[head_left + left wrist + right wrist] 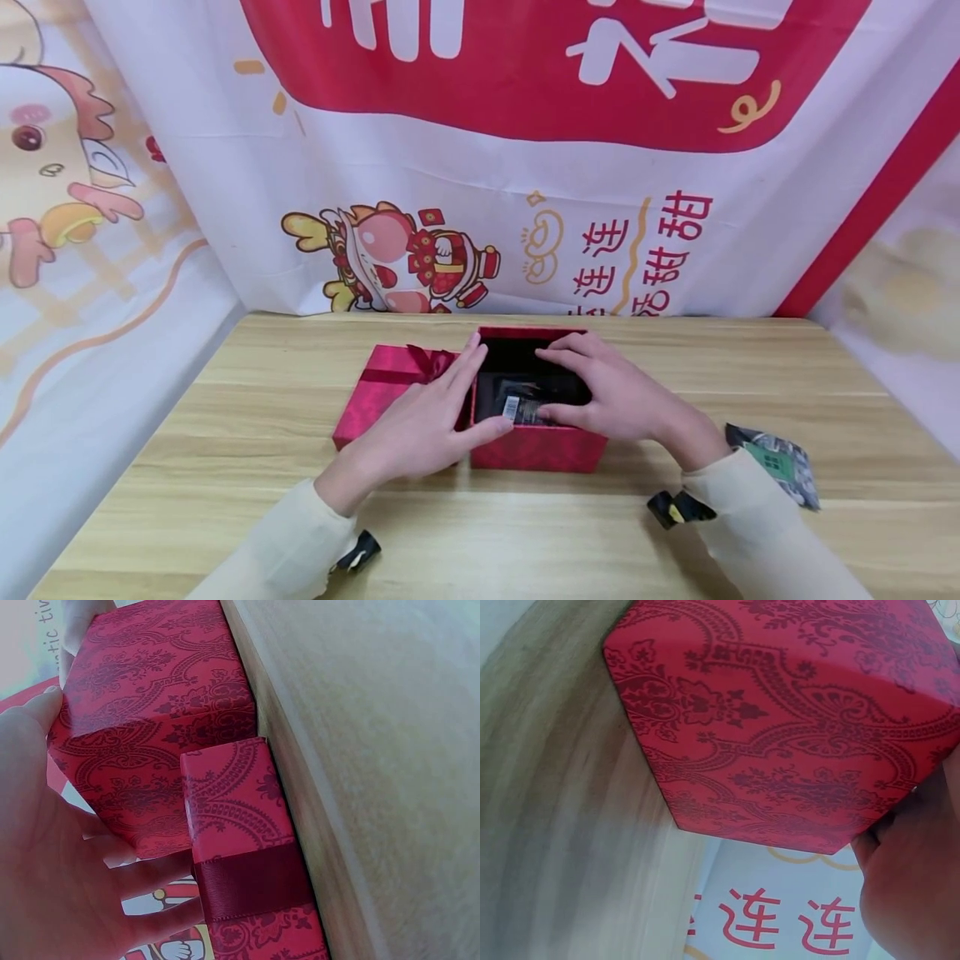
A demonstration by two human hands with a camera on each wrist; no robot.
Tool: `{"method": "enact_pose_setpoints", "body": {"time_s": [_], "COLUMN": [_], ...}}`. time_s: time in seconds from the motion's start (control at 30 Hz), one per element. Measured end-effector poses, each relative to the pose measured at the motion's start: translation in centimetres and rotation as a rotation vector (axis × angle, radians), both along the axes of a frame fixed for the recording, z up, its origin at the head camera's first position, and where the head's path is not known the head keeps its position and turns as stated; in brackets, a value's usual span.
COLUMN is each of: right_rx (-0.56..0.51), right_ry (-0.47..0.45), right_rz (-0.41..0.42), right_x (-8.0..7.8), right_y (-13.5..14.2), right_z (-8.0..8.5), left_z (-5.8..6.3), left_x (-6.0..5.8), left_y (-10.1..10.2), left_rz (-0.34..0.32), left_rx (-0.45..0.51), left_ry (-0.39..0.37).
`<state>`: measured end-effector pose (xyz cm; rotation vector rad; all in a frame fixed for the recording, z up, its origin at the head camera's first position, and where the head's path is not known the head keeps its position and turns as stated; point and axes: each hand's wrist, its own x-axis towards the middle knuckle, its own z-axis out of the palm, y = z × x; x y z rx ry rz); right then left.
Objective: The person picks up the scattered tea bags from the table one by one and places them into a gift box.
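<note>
While the red box (536,446) sits open on the wooden table (225,500), the right hand (611,396) presses a dark packet (525,404) down inside with bent fingers. The left hand (427,421) lies flat against the box's side. Its lid (390,375) waits beside, not on yet.
</note>
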<state>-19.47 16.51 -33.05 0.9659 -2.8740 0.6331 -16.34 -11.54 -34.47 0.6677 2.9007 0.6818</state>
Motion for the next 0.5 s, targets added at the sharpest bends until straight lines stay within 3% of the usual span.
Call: {"method": "enact_pose_setpoints", "body": {"time_s": [0.27, 0.5], "right_rx": [-0.078, -0.162], "right_ry": [0.065, 0.158], "right_rz": [-0.086, -0.101], "right_x": [0.8, 1.9], "right_y": [1.3, 5.2], "right_z": [-0.1, 0.0], "left_z": [0.1, 0.3], "left_x": [0.0, 0.1], "left_y": [-0.2, -0.2], "left_rz": [-0.002, -0.004], "left_rx": [0.001, 0.001], "left_ry": [0.003, -0.022]}}
